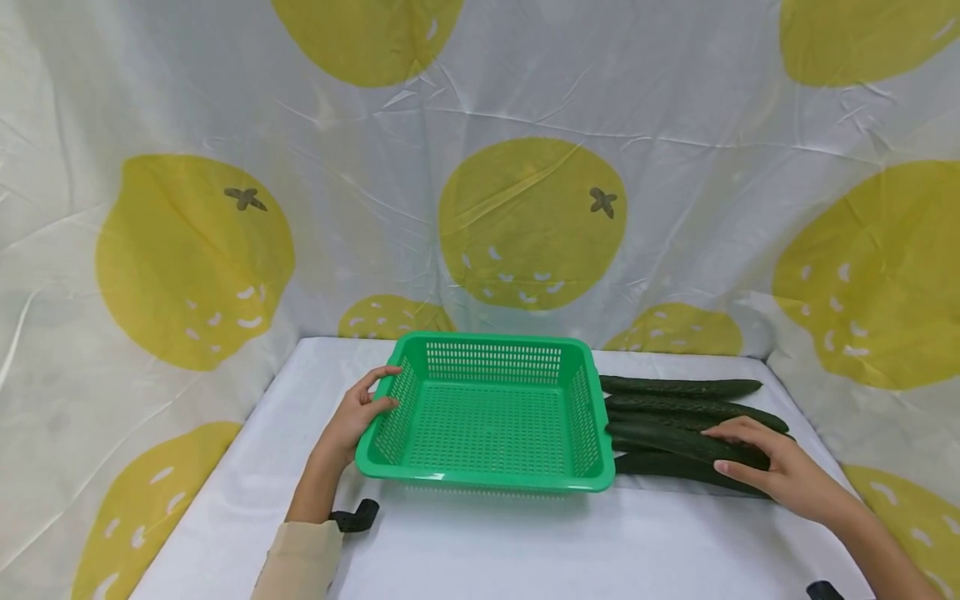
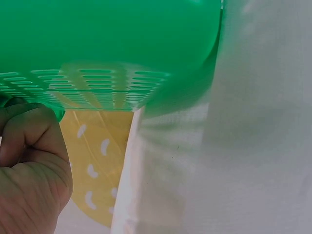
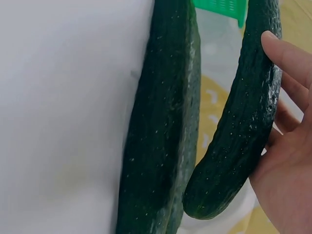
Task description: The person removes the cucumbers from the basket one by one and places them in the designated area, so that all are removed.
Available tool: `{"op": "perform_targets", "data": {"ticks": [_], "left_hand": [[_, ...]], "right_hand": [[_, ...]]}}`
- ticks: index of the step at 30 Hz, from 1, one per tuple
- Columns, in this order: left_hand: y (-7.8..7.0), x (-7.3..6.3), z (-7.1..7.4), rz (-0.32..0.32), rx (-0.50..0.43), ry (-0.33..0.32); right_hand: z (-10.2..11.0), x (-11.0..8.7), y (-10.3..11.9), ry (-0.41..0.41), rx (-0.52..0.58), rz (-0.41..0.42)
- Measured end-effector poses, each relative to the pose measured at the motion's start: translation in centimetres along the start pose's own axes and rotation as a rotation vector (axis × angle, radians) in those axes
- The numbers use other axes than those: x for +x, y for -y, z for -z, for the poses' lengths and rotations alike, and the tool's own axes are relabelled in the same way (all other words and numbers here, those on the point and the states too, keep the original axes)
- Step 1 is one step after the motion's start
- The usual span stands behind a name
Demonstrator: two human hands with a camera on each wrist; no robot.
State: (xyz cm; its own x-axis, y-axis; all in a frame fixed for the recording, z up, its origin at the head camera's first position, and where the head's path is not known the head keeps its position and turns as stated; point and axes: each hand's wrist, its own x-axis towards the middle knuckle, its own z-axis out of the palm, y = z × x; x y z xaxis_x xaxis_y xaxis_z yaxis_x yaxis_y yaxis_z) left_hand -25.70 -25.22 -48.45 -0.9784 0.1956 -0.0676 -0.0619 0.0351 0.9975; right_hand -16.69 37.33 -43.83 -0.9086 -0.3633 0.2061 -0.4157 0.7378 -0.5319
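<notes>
A green plastic basket (image 1: pixel 486 482) with slotted walls sits in the middle of the head view, with nothing inside. My left hand (image 1: pixel 351 423) grips its left rim, the thumb reaching over the inner side; in the left wrist view the curled fingers of the left hand (image 2: pixel 34 146) are at the basket wall (image 2: pixel 107 39). To the basket's right, my right hand (image 1: pixel 791 471) holds a dark green cucumber (image 1: pixel 686 439) near its right end. The right wrist view shows this cucumber (image 3: pixel 234 122) between thumb and fingers, apart from the cucumber beside it (image 3: pixel 158 112).
Several other cucumbers (image 1: pixel 682 387) lie side by side on the white-covered table (image 1: pixel 480 550), their left ends close to the basket's right wall. A pale cloth (image 1: pixel 360 217) printed with yellow fruit hangs behind and at both sides. Black wrist pieces (image 1: pixel 356 516) show near both wrists.
</notes>
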Motion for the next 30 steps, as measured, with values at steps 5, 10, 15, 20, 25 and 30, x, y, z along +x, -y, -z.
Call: {"op": "perform_targets", "data": {"ticks": [5, 10, 15, 20, 25, 30], "left_hand": [[0.0, 0.0, -0.1, 0.001, -0.002, 0.002], [-0.1, 0.0, -0.1, 0.000, -0.004, 0.002], [-0.1, 0.0, 0.0, 0.002, -0.006, -0.007], [-0.1, 0.0, -0.1, 0.005, -0.004, -0.008], [-0.1, -0.1, -0.1, 0.003, -0.002, -0.011], [-0.2, -0.1, -0.1, 0.004, -0.006, -0.007]], "right_hand": [[0.0, -0.7, -1.0, -0.003, 0.000, 0.003], [-0.2, -1.5, -1.7, 0.005, 0.003, 0.008], [-0.8, -1.7, -1.7, 0.023, -0.002, 0.016], [-1.4, -1.7, -1.3, 0.046, -0.024, 0.026], [-2.0, -2.2, -1.1, 0.029, -0.054, 0.061], [-2.8, -2.6, -1.3, 0.019, -0.086, 0.063]]}}
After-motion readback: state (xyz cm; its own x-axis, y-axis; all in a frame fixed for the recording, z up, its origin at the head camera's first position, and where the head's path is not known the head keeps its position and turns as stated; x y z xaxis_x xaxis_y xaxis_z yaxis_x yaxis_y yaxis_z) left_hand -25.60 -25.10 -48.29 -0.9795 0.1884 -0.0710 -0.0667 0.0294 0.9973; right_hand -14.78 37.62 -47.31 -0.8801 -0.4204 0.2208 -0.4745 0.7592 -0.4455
